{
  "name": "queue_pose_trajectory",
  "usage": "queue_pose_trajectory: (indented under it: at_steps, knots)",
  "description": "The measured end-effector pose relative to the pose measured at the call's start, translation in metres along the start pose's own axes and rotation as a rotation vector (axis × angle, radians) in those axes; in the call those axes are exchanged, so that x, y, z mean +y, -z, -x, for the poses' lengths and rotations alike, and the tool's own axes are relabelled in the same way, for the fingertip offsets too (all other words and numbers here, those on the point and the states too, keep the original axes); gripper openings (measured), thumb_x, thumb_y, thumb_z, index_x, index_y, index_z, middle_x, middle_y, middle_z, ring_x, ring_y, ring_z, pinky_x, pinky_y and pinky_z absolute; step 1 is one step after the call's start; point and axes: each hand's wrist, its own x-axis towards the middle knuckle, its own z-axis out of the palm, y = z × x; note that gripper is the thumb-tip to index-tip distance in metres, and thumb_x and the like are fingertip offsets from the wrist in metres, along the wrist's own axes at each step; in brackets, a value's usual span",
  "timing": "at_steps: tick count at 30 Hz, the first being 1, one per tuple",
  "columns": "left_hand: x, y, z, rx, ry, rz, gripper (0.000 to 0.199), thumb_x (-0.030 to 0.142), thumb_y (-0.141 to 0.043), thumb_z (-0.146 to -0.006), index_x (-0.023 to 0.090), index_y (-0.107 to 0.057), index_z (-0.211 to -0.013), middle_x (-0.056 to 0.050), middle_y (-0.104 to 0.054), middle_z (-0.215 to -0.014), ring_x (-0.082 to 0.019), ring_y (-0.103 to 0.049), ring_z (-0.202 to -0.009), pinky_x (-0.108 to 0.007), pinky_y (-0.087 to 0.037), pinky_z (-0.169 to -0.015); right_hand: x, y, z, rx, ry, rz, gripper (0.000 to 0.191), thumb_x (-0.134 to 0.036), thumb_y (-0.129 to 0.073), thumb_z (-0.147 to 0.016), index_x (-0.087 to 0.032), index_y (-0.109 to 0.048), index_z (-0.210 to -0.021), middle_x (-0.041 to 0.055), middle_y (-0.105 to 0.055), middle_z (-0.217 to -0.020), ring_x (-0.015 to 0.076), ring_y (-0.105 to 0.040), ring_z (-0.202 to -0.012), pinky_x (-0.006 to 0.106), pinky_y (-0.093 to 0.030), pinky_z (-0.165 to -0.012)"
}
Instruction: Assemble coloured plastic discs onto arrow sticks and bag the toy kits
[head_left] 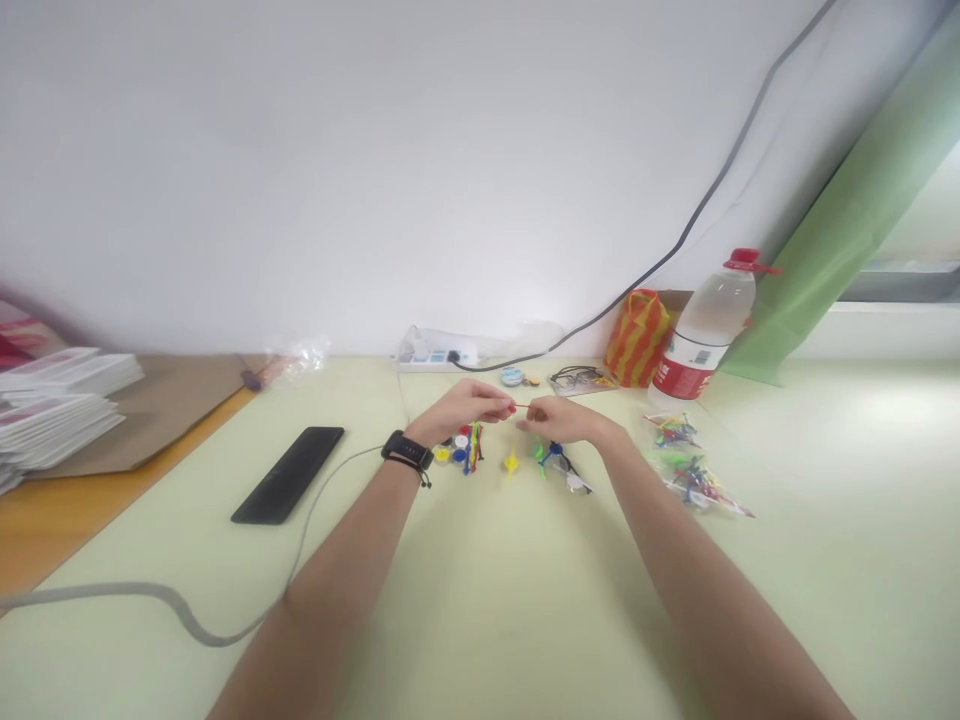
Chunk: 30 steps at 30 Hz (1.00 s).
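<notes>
Both hands are raised a little over the table, close together. My left hand [471, 408], with a black watch [407, 451] on its wrist, pinches a small red piece at its fingertips. Between the hands runs a thin red plastic stick [523, 406], its other end pinched by my right hand [562, 418]. Below the left hand lie round caps, among them a yellow cap [442, 455], and several coloured sticks [474, 448]. A yellow piece [511, 462] stands between the hands. Under the right hand are a blue piece [553, 452], a green one and a white disc [576, 484].
At right sit plastic bags of coloured parts [701, 482], a large water bottle [697, 330] and a red-yellow striped bag [637, 338]. A power strip [439, 352] lies by the wall. At left are a black phone-like slab [289, 475], a grey cable [172, 600] and stacked white boxes [56, 420].
</notes>
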Motion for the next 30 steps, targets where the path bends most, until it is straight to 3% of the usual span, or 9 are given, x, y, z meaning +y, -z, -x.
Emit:
queue_pose_trajectory:
  at_steps: [4, 7, 9, 11, 14, 16, 20, 26, 30]
  knots:
    - [-0.006, 0.002, -0.005, 0.113, -0.030, -0.060, 0.031, 0.044, -0.079, -0.080, 0.020, -0.082, -0.099, -0.011, -0.080, -0.102, -0.024, -0.072, -0.098, -0.035, -0.055, -0.085, 0.004, 0.009, 0.003, 0.055, -0.058, 0.044, 0.032, -0.045, -0.063, -0.092, -0.015, -0.070, -0.084, 0.0120, -0.073, -0.087, 0.0235, -0.067, -0.079, 0.029, -0.043, -0.063]
    - [-0.003, 0.010, -0.006, 0.276, -0.087, -0.089, 0.026, 0.041, -0.075, -0.080, 0.021, -0.083, -0.095, -0.009, -0.080, -0.101, -0.025, -0.070, -0.104, -0.036, -0.053, -0.089, -0.005, 0.010, 0.006, 0.040, 0.017, 0.020, 0.024, -0.041, -0.067, -0.090, -0.018, -0.073, -0.092, 0.0090, -0.074, -0.095, 0.0216, -0.068, -0.084, 0.027, -0.046, -0.068]
    - [0.000, 0.014, -0.005, 0.354, -0.122, -0.012, 0.021, 0.036, -0.077, -0.077, 0.019, -0.083, -0.088, -0.009, -0.080, -0.098, -0.025, -0.070, -0.102, -0.037, -0.052, -0.093, -0.017, 0.005, 0.005, -0.025, 0.145, -0.025, 0.022, -0.039, -0.068, -0.088, -0.023, -0.074, -0.102, 0.0052, -0.074, -0.104, 0.0186, -0.068, -0.089, 0.023, -0.048, -0.072]
    - [0.001, 0.016, -0.005, 0.385, -0.147, 0.087, 0.019, 0.033, -0.077, -0.075, 0.018, -0.082, -0.085, -0.010, -0.079, -0.095, -0.024, -0.071, -0.098, -0.038, -0.054, -0.096, -0.027, -0.004, 0.004, -0.157, 0.278, -0.051, 0.021, -0.036, -0.072, -0.083, -0.024, -0.076, -0.099, 0.0045, -0.073, -0.107, 0.0189, -0.068, -0.094, 0.023, -0.049, -0.074]
    - [0.001, 0.017, -0.006, 0.399, -0.151, 0.149, 0.020, 0.034, -0.076, -0.077, 0.016, -0.081, -0.085, -0.010, -0.078, -0.090, -0.022, -0.071, -0.091, -0.040, -0.056, -0.096, -0.029, -0.011, 0.003, -0.327, 0.239, -0.040, 0.013, -0.030, -0.074, -0.077, -0.023, -0.077, -0.088, 0.0023, -0.075, -0.097, 0.0183, -0.068, -0.085, 0.023, -0.048, -0.067]
    - [-0.001, 0.017, -0.006, 0.402, -0.146, 0.158, 0.020, 0.034, -0.078, -0.075, 0.015, -0.080, -0.084, -0.011, -0.078, -0.088, -0.022, -0.072, -0.089, -0.041, -0.057, -0.095, -0.021, -0.008, 0.006, -0.352, 0.156, -0.019, 0.008, -0.023, -0.074, -0.073, -0.023, -0.076, -0.081, 0.0005, -0.075, -0.084, 0.0169, -0.066, -0.072, 0.024, -0.046, -0.061]
    - [-0.006, 0.017, -0.008, 0.391, -0.139, 0.136, 0.028, 0.031, -0.089, -0.064, 0.015, -0.079, -0.084, -0.009, -0.076, -0.086, -0.021, -0.071, -0.089, -0.040, -0.057, -0.092, -0.002, 0.009, 0.013, -0.233, 0.059, 0.026, 0.010, -0.013, -0.076, -0.064, -0.020, -0.071, -0.069, 0.0014, -0.070, -0.066, 0.0168, -0.061, -0.057, 0.026, -0.042, -0.055]
    - [-0.003, 0.009, -0.004, 0.343, -0.207, -0.176, 0.030, 0.027, -0.087, -0.062, 0.017, -0.070, -0.084, -0.001, -0.066, -0.077, -0.016, -0.064, -0.072, -0.030, -0.054, -0.071, -0.017, 0.011, 0.003, 0.236, 0.144, -0.092, 0.019, -0.028, -0.053, -0.096, -0.020, -0.064, -0.109, 0.0079, -0.072, -0.110, 0.0181, -0.065, -0.094, 0.028, -0.049, -0.081]
    - [0.005, -0.001, 0.000, 0.238, -0.234, -0.318, 0.045, 0.025, -0.081, -0.068, 0.021, -0.063, -0.108, -0.001, -0.066, -0.091, -0.016, -0.068, -0.070, -0.024, -0.051, -0.060, -0.028, -0.005, -0.007, 0.334, 0.250, -0.302, 0.022, -0.036, -0.059, -0.094, -0.019, -0.063, -0.108, 0.0042, -0.071, -0.091, 0.0171, -0.063, -0.080, 0.028, -0.048, -0.073]
